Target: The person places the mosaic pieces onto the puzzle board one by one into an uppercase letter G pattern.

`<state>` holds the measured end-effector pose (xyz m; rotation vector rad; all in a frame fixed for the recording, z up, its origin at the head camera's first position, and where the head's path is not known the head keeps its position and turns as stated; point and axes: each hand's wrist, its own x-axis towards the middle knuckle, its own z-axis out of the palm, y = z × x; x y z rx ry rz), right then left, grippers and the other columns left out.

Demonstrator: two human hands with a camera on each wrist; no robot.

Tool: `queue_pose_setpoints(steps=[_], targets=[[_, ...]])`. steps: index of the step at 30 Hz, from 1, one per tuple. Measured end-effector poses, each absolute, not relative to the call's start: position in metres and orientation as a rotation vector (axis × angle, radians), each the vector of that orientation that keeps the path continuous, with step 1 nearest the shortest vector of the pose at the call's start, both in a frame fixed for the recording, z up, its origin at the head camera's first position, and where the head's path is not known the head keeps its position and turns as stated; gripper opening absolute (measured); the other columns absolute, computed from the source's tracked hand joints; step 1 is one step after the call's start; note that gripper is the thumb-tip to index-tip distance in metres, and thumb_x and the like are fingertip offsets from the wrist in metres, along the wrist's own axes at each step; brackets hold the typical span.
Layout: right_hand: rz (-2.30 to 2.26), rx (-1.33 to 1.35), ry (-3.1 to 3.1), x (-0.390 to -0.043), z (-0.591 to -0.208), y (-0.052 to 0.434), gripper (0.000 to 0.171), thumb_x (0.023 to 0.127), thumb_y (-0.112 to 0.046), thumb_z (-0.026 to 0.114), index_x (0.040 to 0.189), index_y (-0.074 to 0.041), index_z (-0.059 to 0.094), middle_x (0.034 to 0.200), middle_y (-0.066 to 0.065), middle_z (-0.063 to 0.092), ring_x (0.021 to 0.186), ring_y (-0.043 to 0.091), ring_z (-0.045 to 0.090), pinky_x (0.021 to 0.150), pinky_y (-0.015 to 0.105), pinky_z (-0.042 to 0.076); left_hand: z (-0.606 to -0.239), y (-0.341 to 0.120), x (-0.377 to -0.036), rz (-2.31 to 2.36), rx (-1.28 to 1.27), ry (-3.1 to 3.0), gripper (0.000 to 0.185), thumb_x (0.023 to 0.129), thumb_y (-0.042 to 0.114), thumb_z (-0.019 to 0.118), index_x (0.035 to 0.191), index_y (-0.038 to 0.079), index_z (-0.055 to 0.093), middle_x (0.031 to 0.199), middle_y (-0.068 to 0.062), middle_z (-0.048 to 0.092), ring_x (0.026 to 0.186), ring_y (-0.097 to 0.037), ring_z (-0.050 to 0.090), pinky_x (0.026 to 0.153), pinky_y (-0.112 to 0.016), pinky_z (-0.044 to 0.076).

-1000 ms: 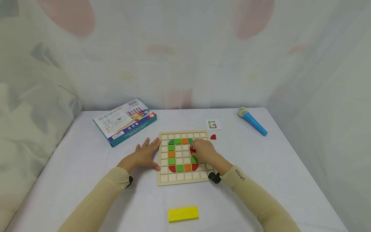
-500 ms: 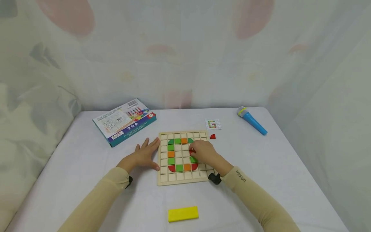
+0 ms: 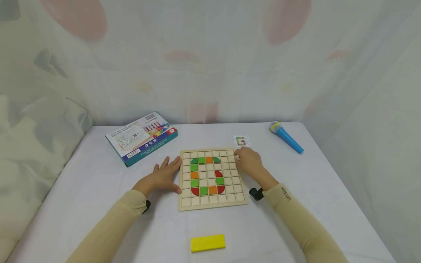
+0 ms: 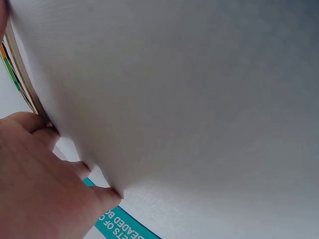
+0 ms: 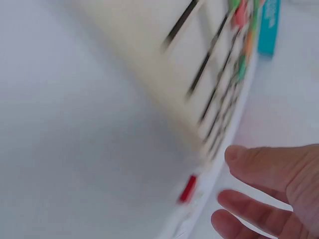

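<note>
A wooden grid board lies mid-table with green, orange and red tiles set in a G shape, including a red quarter-round inside the curve. My left hand rests flat on the table, its fingers against the board's left edge. By the board's upper right corner my right hand hovers with its fingers spread, holding nothing. In the right wrist view a loose red piece lies on the table just beyond those fingers; the head view hides it under the hand.
A small pattern card showing a G lies just past the right hand. A blue toy microphone sits at the back right, a teal puzzle box at the back left, and a yellow block near the front edge.
My right hand let go of the red quarter-round on the board and moved up and right to the board's corner, covering the loose red piece. The left hand has stayed put.
</note>
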<state>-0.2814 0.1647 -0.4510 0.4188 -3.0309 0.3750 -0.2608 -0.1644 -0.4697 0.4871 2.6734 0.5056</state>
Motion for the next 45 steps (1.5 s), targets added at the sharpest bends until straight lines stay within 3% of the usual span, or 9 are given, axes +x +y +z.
queue_pose_setpoints(steps=[4, 9, 22, 31, 45], targets=[[0.319, 0.382, -3.031, -0.291, -0.456, 0.18, 0.028, 0.08, -0.012, 0.072, 0.107, -0.009, 0.068, 0.104, 0.009, 0.062, 0.089, 0.027, 0.06, 0.068, 0.04, 0.052, -0.469, -0.164, -0.261, 0.498, 0.484, 2.675, 0.124, 0.053, 0.057, 0.079, 0.149, 0.014, 0.012, 0.155, -0.005, 0.005, 0.139, -0.038, -0.01, 0.102, -0.067, -0.005], [0.302, 0.424, -3.054, -0.297, -0.462, 0.187, 0.024, 0.082, -0.01, 0.069, 0.106, -0.009, 0.068, 0.097, 0.007, 0.062, 0.085, 0.025, 0.058, 0.069, 0.038, 0.051, -0.469, -0.164, -0.261, 0.492, 0.484, 2.676, 0.124, 0.053, 0.056, 0.079, 0.149, 0.014, 0.012, 0.155, -0.005, 0.005, 0.138, -0.039, -0.009, 0.102, -0.067, -0.004], [0.357, 0.409, -3.099, -0.304, -0.461, 0.188, 0.024, 0.081, 0.0, 0.062, 0.103, -0.008, 0.069, 0.097, 0.009, 0.062, 0.087, 0.026, 0.061, 0.071, 0.038, 0.052, -0.466, -0.162, -0.259, 0.496, 0.473, 2.668, 0.123, 0.054, 0.056, 0.079, 0.149, 0.015, 0.012, 0.155, -0.004, 0.004, 0.139, -0.037, -0.011, 0.102, -0.066, -0.005], [0.496, 0.342, -3.175, -0.306, -0.458, 0.19, 0.026, 0.082, -0.001, 0.062, 0.107, -0.007, 0.067, 0.096, 0.009, 0.061, 0.083, 0.022, 0.056, 0.075, 0.035, 0.05, -0.467, -0.163, -0.26, 0.482, 0.479, 2.673, 0.123, 0.055, 0.055, 0.08, 0.149, 0.015, 0.012, 0.155, -0.004, 0.004, 0.139, -0.038, -0.011, 0.102, -0.067, -0.005], [0.417, 0.442, -3.156, -0.305, -0.454, 0.19, 0.018, 0.081, -0.004, 0.065, 0.098, -0.005, 0.069, 0.091, 0.007, 0.062, 0.079, 0.02, 0.056, 0.072, 0.034, 0.05, -0.466, -0.163, -0.259, 0.484, 0.488, 2.672, 0.123, 0.055, 0.053, 0.08, 0.149, 0.013, 0.012, 0.155, -0.005, 0.004, 0.138, -0.039, -0.01, 0.101, -0.068, -0.005]])
